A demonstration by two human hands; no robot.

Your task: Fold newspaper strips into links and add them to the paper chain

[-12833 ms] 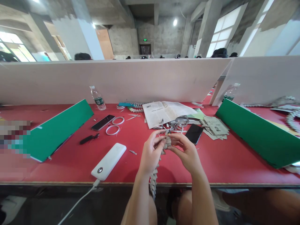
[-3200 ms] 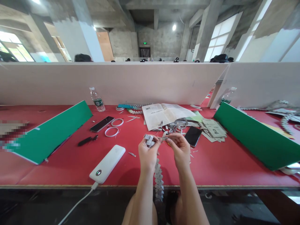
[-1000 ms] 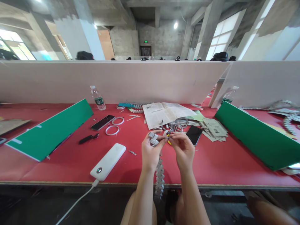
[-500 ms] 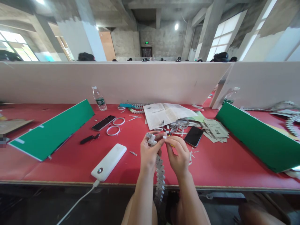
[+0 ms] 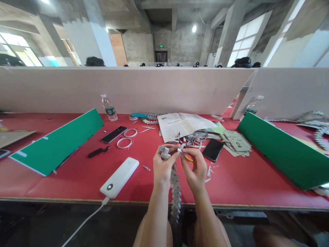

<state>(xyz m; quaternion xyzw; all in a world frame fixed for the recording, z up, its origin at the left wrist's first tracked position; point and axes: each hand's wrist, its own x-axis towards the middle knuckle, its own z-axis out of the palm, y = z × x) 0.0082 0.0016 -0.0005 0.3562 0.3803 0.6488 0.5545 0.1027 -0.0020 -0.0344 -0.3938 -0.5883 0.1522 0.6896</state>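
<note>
Left hand (image 5: 162, 169): fingers closed around one folded-paper chain (image 5: 175, 197), its bunched end showing above the thumb.
Right hand (image 5: 195, 169): thumb and fingers pinching one small white piece (image 5: 179, 150), meeting the left fingertips.
Chain: one, running down from the left hand past the front edge of the surface (image 5: 84, 185).
Yellow handle (image 5: 189, 159): one, just beside the right fingers (the rest of its tool is hidden).
Phones: two, one (image 5: 114, 134) toward the left panel, another (image 5: 213, 150) right of the hands.
White rings (image 5: 124, 143): two lying loose, left of centre.
Power bank (image 5: 120, 177): one, near the front edge.
Green panels: two, one (image 5: 58, 142) left, one (image 5: 284, 151) right.
Bottles: two, one (image 5: 109, 108) near the back edge, another (image 5: 254, 104) behind the right panel.
Changed: a second ago the right hand hid most of the paper scraps (image 5: 209, 172); now several show beside it.
</note>
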